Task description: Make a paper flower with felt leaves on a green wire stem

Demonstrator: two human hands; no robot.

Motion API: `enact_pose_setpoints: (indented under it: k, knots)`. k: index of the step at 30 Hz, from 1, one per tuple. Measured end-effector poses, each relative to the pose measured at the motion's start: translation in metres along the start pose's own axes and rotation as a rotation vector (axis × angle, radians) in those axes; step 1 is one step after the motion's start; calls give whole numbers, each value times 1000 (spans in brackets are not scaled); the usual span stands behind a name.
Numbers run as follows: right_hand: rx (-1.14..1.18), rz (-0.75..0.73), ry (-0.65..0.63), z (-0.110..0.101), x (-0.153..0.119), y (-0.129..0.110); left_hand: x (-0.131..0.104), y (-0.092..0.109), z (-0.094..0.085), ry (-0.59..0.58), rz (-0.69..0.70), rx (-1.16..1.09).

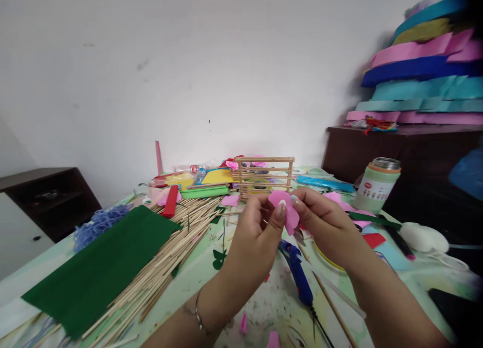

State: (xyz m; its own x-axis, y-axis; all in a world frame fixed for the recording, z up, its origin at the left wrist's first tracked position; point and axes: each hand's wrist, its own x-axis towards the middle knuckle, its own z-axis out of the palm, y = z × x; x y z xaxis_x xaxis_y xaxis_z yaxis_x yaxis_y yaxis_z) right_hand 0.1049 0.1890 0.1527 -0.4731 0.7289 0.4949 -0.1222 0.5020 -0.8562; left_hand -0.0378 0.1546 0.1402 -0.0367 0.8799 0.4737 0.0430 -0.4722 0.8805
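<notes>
Between my two hands is a pink petal-shaped piece (288,218), paper or felt, held up over the table. My left hand (260,227) pinches its left side with thumb and fingertips. On its right edge, the thumb and fingers of my right hand (326,225) are closed. Just below lies a blue glue gun (299,275) with its cord running toward me. A small wooden stick rack (266,159) stands behind my hands. Pink scraps (243,324) lie on the table close to me. Part of a yellow ring (328,257) shows beneath my right hand.
Left lie a dark green sheet (109,257), many thin wooden sticks (177,242) and blue yarn (101,226). A tall green jar (377,185) stands at the right, near a white mouse-shaped object (423,237). Coloured rolls (415,79) are stacked on a dark cabinet (358,144).
</notes>
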Motion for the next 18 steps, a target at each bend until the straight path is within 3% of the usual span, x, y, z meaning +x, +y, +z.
enact_pose_setpoints:
  k: [3,6,9,12,18]
  knots:
    - [-50,-21,12,1,1,0,0,-5,-1,135,199,169]
    - [-147,-78,35,2,2,-1,-1,-5,-2,77,328,297]
    - [-244,-151,55,2,1,-2,-2,-5,-2,-31,299,287]
    - [-273,-170,36,1,0,-3,0,-5,-1,-50,260,221]
    - [-265,-141,87,-5,2,-2,9,-6,-6,94,187,46]
